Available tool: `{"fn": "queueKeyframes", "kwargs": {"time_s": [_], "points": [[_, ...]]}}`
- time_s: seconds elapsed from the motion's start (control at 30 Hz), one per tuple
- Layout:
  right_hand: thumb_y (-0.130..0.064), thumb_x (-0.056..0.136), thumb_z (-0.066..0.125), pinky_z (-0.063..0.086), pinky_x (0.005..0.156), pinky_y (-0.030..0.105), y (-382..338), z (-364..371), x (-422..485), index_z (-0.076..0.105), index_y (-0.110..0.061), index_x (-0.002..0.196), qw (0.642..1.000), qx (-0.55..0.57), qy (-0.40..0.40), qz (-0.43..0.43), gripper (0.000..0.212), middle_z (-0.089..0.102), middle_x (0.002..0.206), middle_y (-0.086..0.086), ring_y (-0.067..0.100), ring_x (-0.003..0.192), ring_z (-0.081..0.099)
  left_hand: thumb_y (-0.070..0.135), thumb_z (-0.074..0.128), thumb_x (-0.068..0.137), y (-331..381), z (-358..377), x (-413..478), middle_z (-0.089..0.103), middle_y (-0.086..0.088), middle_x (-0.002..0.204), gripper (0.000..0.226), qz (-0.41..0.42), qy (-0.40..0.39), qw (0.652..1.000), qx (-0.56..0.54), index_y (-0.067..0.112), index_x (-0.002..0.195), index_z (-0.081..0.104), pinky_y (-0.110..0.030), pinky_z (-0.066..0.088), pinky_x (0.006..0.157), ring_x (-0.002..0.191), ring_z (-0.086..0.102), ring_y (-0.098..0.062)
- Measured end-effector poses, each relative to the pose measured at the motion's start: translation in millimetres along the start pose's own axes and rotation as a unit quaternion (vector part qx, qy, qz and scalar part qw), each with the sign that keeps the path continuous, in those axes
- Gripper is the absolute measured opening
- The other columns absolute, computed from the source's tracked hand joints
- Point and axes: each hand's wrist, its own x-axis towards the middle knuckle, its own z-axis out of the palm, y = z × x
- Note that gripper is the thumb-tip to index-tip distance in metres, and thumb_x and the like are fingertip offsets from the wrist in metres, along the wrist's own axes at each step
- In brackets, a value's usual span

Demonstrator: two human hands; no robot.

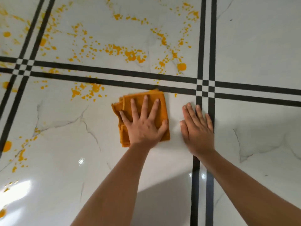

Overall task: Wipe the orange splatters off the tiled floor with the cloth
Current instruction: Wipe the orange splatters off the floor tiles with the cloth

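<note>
On floor: cloth (pixel 143 103) pinned flat by left hand (pixel 144 126) (fingers splayed); nearest splatters (pixel 86 92) lie left & beyond; right hand (pixel 197 129) braced, empty.

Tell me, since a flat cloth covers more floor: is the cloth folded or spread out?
Folded: the cloth shows stacked layered edges at its left side, under the left hand.

Both bare forearms reach forward and down — the left hand (pixel 144 126) pressed flat with fingers splayed wide, the right hand (pixel 197 128) beside it, palm down, fingers together — neither hand curled into a grasp.
</note>
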Motion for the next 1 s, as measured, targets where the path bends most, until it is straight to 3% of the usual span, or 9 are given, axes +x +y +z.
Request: {"fn": "queueKeyframes", "kwargs": {"time_s": [0.1, 0.2, 0.3, 0.43, 0.53, 0.6, 0.73, 0.87, 1.0], "points": [[-0.041, 0.096, 0.024, 0.023, 0.110, 0.042, 8, -5, 19, 0.034, -0.015, 0.144, 1.000, 0.014, 0.000, 0.018, 0.055, 0.034, 0.149, 0.003, 0.022, 0.140, 0.028, 0.067, 0.020, 0.082, 11, -1, 20, 0.007, 0.002, 0.158, 0.070, -0.029, 0.026, 0.999, -0.008, 0.040, 0.147, 0.009, -0.069, -0.003, 0.105, 0.143, -0.002, -0.036], [-0.048, 0.094, 0.016, 0.011, 0.114, 0.042, 21, -3, 44, 0.024, -0.017, 0.148, 0.998, -0.010, -0.022, 0.054, 0.063, 0.021, 0.155, 0.001, 0.019, 0.143, 0.014, 0.067, 0.024, 0.083, 13, 6, -8, 0.017, -0.001, 0.156, 0.070, 0.032, 0.030, 0.999, 0.008, 0.037, 0.146, 0.018, -0.068, -0.001, 0.105, 0.142, 0.008, -0.039], [-0.048, 0.094, 0.020, 0.013, 0.114, 0.044, 23, 3, 49, 0.026, -0.017, 0.147, 0.997, -0.027, -0.019, 0.070, 0.062, 0.025, 0.154, 0.002, 0.020, 0.143, 0.018, 0.068, 0.026, 0.081, 13, 3, 31, 0.019, 0.001, 0.156, 0.070, 0.076, 0.048, 0.996, 0.012, 0.040, 0.145, 0.020, -0.070, 0.002, 0.104, 0.142, 0.010, -0.038], [-0.046, 0.095, 0.024, 0.013, 0.114, 0.042, 23, 7, 46, 0.030, -0.016, 0.146, 0.997, -0.030, 0.002, 0.065, 0.060, 0.029, 0.153, 0.002, 0.020, 0.142, 0.020, 0.067, 0.021, 0.084, 30, 0, 56, 0.009, 0.002, 0.157, 0.069, 0.026, 0.045, 0.999, -0.005, 0.040, 0.146, 0.011, -0.068, -0.002, 0.105, 0.143, 0.001, -0.036], [-0.047, 0.095, 0.025, 0.009, 0.114, 0.040, 23, 5, 46, 0.027, -0.018, 0.147, 0.998, -0.015, -0.003, 0.065, 0.060, 0.025, 0.154, 0.000, 0.018, 0.143, 0.016, 0.068, 0.019, 0.084, 32, 4, 22, 0.008, 0.003, 0.157, 0.069, 0.104, 0.013, 0.994, 0.037, 0.042, 0.146, 0.007, -0.067, -0.004, 0.105, 0.143, 0.000, -0.035], [-0.047, 0.095, 0.022, 0.010, 0.114, 0.041, 23, 3, 48, 0.029, -0.017, 0.146, 0.997, -0.025, -0.013, 0.068, 0.060, 0.027, 0.153, 0.002, 0.020, 0.143, 0.019, 0.070, 0.019, 0.083, 32, -1, 55, 0.003, 0.005, 0.158, 0.069, 0.150, 0.007, 0.988, 0.043, 0.046, 0.145, 0.001, -0.067, -0.003, 0.107, 0.143, -0.003, -0.033], [-0.048, 0.096, 0.020, 0.012, 0.113, 0.041, 21, 2, 49, 0.030, -0.016, 0.145, 0.997, -0.034, -0.017, 0.068, 0.060, 0.030, 0.152, 0.003, 0.022, 0.142, 0.022, 0.069, 0.019, 0.084, 33, -6, 88, -0.001, 0.006, 0.158, 0.069, 0.121, 0.009, 0.992, 0.019, 0.046, 0.144, -0.005, -0.066, -0.002, 0.107, 0.143, -0.006, -0.032], [-0.046, 0.096, 0.019, 0.013, 0.112, 0.040, 24, -6, 56, 0.029, -0.015, 0.146, 0.996, 0.017, 0.014, 0.088, 0.060, 0.030, 0.152, 0.007, 0.023, 0.142, 0.022, 0.072, 0.016, 0.084, 35, 0, 66, -0.003, 0.006, 0.158, 0.069, 0.196, 0.000, 0.978, 0.066, 0.047, 0.143, -0.009, -0.066, -0.002, 0.108, 0.143, -0.007, -0.032], [-0.049, 0.093, 0.008, 0.006, 0.115, 0.042, 34, -11, 85, 0.018, -0.018, 0.149, 0.992, 0.007, 0.005, 0.129, 0.065, 0.018, 0.156, 0.002, 0.020, 0.145, 0.008, 0.070, 0.013, 0.085, 47, -11, 111, -0.010, 0.008, 0.157, 0.066, 0.122, -0.009, 0.992, 0.036, 0.047, 0.142, -0.013, -0.065, -0.006, 0.108, 0.143, -0.013, -0.030]]}}
